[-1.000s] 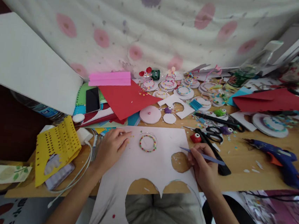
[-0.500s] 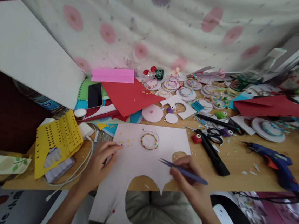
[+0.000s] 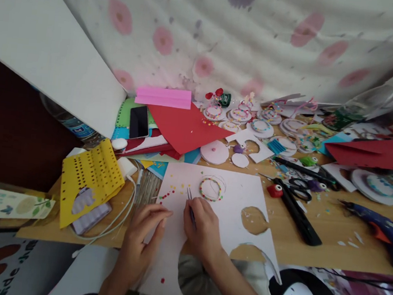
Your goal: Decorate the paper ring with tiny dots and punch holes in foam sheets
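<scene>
My right hand (image 3: 204, 227) is closed round a pair of dark blue tweezers (image 3: 193, 216), tips pointing away from me, over a white cardboard sheet (image 3: 237, 188) with round cut-outs. Just left of the tips lie tiny yellow pieces (image 3: 182, 185) and a short row of small red pieces (image 3: 167, 194). To their right rests a ring of coloured beads (image 3: 209, 198) with thin loose strand round it. My left hand (image 3: 144, 235) hovers at the sheet's left edge, fingers stretched and thumb apart, with nothing visible in it. A red dot (image 3: 163, 280) shows on the sheet's near part.
Scissors (image 3: 300, 190), a black cutter-like tool (image 3: 297, 215) and a blue glue gun (image 3: 380, 225) lie on the right. Several decorated white discs (image 3: 261, 127) stand at the back. Left are a yellow punched sheet (image 3: 91, 179), a white cable (image 3: 131, 211) and a phone (image 3: 139, 122).
My right hand has moved left with the tweezers, which now point forward near the small pieces. The left hand has shifted slightly and lowered. The whole view has swung left.
</scene>
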`<control>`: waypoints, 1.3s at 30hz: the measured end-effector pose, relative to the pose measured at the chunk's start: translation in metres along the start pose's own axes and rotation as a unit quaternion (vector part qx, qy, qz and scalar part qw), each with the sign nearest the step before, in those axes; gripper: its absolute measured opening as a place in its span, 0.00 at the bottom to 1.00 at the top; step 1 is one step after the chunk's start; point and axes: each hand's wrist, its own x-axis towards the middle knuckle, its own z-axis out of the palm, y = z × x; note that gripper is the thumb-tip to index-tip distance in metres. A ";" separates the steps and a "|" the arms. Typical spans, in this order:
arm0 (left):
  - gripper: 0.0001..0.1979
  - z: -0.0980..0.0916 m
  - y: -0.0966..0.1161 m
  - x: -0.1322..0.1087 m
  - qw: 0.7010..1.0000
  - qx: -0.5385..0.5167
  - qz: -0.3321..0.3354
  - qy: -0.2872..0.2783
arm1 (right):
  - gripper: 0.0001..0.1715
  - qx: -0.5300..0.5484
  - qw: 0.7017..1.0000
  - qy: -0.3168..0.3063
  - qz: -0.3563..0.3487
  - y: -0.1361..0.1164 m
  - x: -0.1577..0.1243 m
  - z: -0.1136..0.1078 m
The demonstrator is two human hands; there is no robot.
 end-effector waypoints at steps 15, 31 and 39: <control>0.11 -0.005 -0.008 -0.002 1.000 -0.008 -0.017 -0.010 | 0.14 -0.031 0.998 -0.046 -0.005 0.002 0.006 0.007; 0.10 0.017 0.013 0.033 0.959 -0.191 -0.197 0.063 | 0.15 0.152 0.985 0.063 -0.060 -0.013 -0.011 -0.039; 0.08 0.012 0.055 0.053 0.891 -0.385 -0.238 -0.037 | 0.20 0.169 0.976 0.102 -0.088 -0.029 -0.010 -0.077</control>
